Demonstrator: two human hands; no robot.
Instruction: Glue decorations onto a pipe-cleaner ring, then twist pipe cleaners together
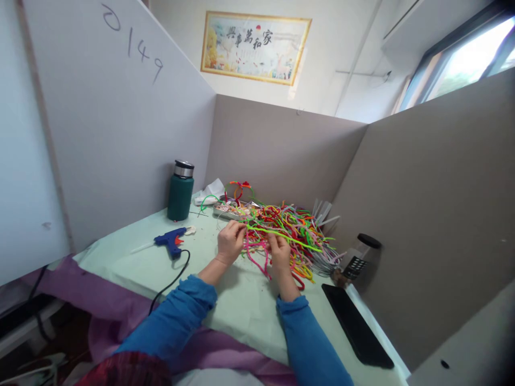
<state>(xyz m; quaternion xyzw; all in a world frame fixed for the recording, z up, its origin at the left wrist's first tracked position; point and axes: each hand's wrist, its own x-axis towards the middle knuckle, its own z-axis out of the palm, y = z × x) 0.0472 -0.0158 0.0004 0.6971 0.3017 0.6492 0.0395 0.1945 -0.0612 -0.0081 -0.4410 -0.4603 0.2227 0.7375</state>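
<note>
A yellow-green fuzzy stem [300,240] stretches between my hands and runs on to the right past my right hand. My left hand [232,241] pinches its left end. My right hand [279,254] is closed on it farther along, fingertips together. Behind and under the stem lies a big tangled pile of coloured fuzzy stems [289,219]. A pink stem [257,261] hangs or lies in a bent shape between my hands; whether either hand touches it cannot be made out.
A blue glue gun [171,240] with a black cord lies at the left, near a green bottle [180,194]. Behind are a metal tray [227,214] and white tissue [213,190]. A black phone-like slab [356,326] and a clear jar [358,258] are at the right.
</note>
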